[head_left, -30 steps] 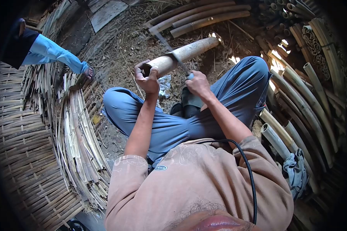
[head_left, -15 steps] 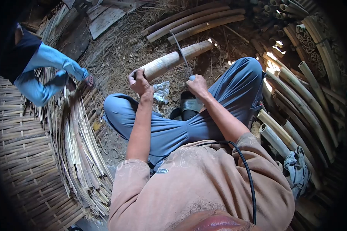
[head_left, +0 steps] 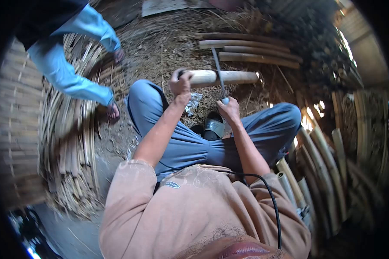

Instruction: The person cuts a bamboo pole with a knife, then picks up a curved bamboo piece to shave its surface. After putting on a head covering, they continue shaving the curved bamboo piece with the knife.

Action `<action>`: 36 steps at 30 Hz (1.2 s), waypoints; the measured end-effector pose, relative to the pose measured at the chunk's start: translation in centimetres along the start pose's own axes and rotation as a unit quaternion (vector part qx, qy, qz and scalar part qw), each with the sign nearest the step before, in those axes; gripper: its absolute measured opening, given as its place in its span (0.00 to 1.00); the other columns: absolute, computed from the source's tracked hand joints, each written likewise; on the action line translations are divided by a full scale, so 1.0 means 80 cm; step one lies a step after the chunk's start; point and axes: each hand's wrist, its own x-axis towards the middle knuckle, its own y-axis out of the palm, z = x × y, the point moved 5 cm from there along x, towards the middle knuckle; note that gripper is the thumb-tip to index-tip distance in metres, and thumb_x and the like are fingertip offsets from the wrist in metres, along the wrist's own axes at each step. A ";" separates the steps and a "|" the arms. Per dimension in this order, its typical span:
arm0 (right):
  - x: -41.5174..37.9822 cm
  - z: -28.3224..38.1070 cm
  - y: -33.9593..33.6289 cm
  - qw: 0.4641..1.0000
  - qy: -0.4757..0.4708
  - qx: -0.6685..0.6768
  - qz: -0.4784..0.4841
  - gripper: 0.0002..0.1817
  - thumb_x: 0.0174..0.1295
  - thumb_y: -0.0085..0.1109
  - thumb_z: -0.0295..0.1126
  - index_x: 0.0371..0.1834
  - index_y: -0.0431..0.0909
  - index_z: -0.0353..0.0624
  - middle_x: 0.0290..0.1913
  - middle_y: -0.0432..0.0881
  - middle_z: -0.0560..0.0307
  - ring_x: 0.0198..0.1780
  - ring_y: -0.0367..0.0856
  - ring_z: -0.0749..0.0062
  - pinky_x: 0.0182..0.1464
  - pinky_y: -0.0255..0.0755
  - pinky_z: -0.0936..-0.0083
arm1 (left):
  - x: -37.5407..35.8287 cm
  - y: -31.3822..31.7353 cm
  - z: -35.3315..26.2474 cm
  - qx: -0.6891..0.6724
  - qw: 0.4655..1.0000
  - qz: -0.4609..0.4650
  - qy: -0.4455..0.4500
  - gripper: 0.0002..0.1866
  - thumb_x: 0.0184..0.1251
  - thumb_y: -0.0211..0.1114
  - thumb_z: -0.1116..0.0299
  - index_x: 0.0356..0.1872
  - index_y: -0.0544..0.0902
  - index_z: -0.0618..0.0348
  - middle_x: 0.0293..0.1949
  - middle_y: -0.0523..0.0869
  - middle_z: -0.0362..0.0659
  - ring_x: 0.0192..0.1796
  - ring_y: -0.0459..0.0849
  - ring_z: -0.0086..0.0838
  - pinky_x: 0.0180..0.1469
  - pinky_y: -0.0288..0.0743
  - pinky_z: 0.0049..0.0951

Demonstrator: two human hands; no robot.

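Observation:
A thick pale bamboo piece (head_left: 242, 77) lies crosswise in front of my knees. My left hand (head_left: 181, 83) is closed round its left end. The fingers of my right hand (head_left: 229, 109) are wrapped round the blue handle of a long, thin blade (head_left: 219, 69). That blade crosses the bamboo near its middle and points away from me; how deep it sits cannot be made out. Below the bamboo, between my knees, are a crumpled silvery wrapper (head_left: 194, 103) and a dark sandal (head_left: 213, 126).
Another person in light blue trousers (head_left: 58, 71) stands at the upper left, feet near split bamboo strips (head_left: 73, 142). A woven bamboo mat (head_left: 19, 112) lies far left. Bamboo poles (head_left: 259, 57) rest beyond my piece, and more poles (head_left: 324, 146) are at the right.
The view has turned, and the bamboo now looks more level. The other person's legs have moved farther apart, one foot nearer my left knee. Both my hands keep their holds.

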 end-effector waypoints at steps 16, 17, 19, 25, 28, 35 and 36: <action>-0.020 0.021 -0.022 0.991 0.000 0.131 0.017 0.12 0.57 0.61 0.34 0.31 0.81 0.33 0.21 0.79 0.48 0.23 0.78 0.63 0.30 0.72 0.65 | -0.044 0.027 -0.107 0.104 0.921 0.074 0.368 0.14 0.47 0.68 0.71 0.38 0.84 0.61 0.36 0.85 0.48 0.39 0.86 0.40 0.45 0.80 0.36; -0.016 0.017 -0.010 0.990 -0.089 0.110 -0.004 0.12 0.58 0.61 0.34 0.32 0.81 0.33 0.21 0.78 0.50 0.23 0.77 0.65 0.30 0.71 0.66 | -0.047 0.030 -0.107 0.105 0.917 0.067 0.378 0.14 0.45 0.68 0.71 0.36 0.83 0.61 0.35 0.84 0.48 0.38 0.86 0.41 0.44 0.81 0.36; -0.028 0.051 -0.008 0.984 -0.146 0.107 -0.001 0.12 0.59 0.64 0.35 0.33 0.81 0.35 0.22 0.79 0.54 0.24 0.74 0.66 0.31 0.71 0.68 | -0.051 0.029 -0.106 0.109 0.925 0.078 0.356 0.13 0.46 0.69 0.71 0.35 0.83 0.62 0.34 0.84 0.48 0.37 0.86 0.41 0.43 0.80 0.36; -0.003 0.002 0.003 0.986 -0.019 0.160 0.046 0.11 0.54 0.61 0.33 0.29 0.79 0.32 0.21 0.80 0.45 0.24 0.80 0.56 0.32 0.74 0.62 | -0.047 0.022 -0.099 0.094 0.937 0.062 0.330 0.12 0.46 0.69 0.72 0.35 0.84 0.61 0.36 0.85 0.47 0.38 0.85 0.39 0.44 0.80 0.35; -0.018 0.015 -0.011 0.982 0.014 0.184 0.035 0.12 0.55 0.61 0.33 0.30 0.80 0.31 0.21 0.80 0.46 0.23 0.79 0.59 0.31 0.73 0.63 | -0.051 0.031 -0.099 0.097 0.937 0.061 0.329 0.12 0.46 0.69 0.73 0.35 0.83 0.62 0.35 0.85 0.47 0.37 0.85 0.38 0.43 0.80 0.34; -0.014 0.015 0.000 0.990 -0.063 0.123 0.025 0.13 0.52 0.62 0.33 0.35 0.83 0.33 0.23 0.81 0.44 0.25 0.80 0.57 0.34 0.75 0.63 | -0.049 0.023 -0.092 0.094 0.952 0.061 0.284 0.11 0.47 0.67 0.73 0.35 0.83 0.61 0.34 0.85 0.46 0.36 0.85 0.36 0.44 0.80 0.34; -0.006 0.003 -0.002 0.988 0.003 0.151 0.031 0.13 0.53 0.62 0.33 0.33 0.82 0.32 0.22 0.81 0.46 0.24 0.81 0.61 0.32 0.75 0.63 | -0.046 0.026 -0.100 0.088 0.934 0.088 0.335 0.12 0.46 0.67 0.72 0.36 0.83 0.61 0.35 0.85 0.47 0.37 0.85 0.36 0.45 0.80 0.35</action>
